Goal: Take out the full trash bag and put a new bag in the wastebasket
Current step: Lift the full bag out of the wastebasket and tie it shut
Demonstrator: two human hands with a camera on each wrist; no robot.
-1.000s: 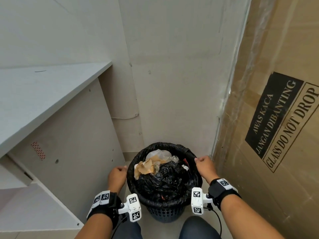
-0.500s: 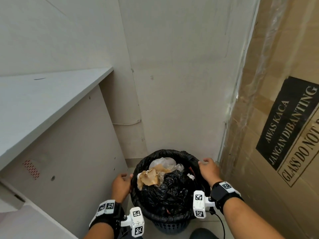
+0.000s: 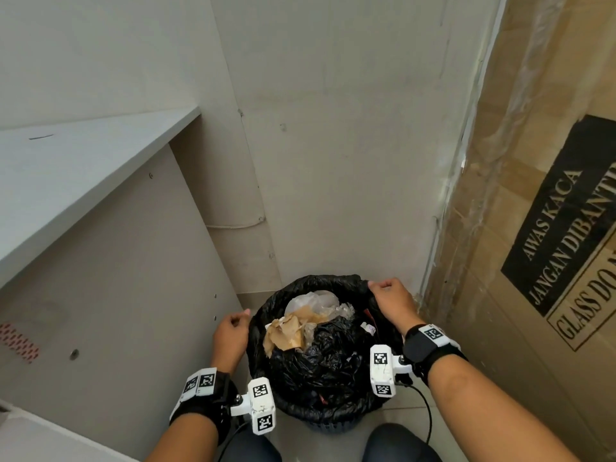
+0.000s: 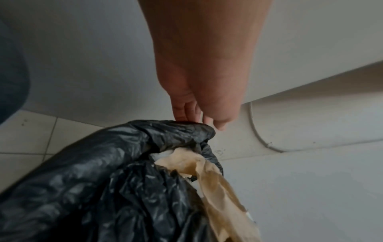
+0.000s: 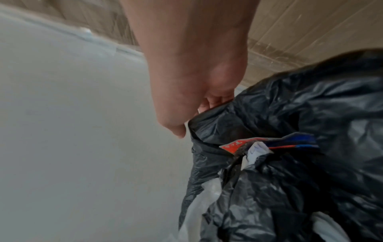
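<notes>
**Both hands at the bag's rim, ready to lift**

Pale walls fill most of the head view and meet in a corner at the upper centre. A large cardboard carton (image 3: 533,228) with a black glass warning label stands along the right edge of the frame, and a grey shelf unit (image 3: 83,195) takes the left side.

Low in the centre of the frame, on the tiled floor, stands the wastebasket (image 3: 328,425); only a dark strip of it shows under the folded plastic. The full trash bag (image 3: 320,361) is in it, black and crumpled, with its rim rolled over the basket edge. Brown paper (image 3: 286,331) and a pale plastic film (image 3: 311,300) lie on top of the rubbish.

The right hand (image 3: 391,303) is at the upper right part of the rim; the right wrist view shows its fingers curled and pinching a fold of the black plastic. The left hand (image 3: 230,335) is at the left part of the rim. In the left wrist view its fingers (image 4: 184,113) touch the rolled edge, but I cannot tell if they pinch it already.

I judge the step in hand is to free the rim and gather it. To do it well, each hand should take a thick fold, not a thin one, because thin plastic probably tears under load. It seems wise to bring the two sides together over the paper first, then lift straight up, slowly, so the basket does not rise with the bag.
</notes>
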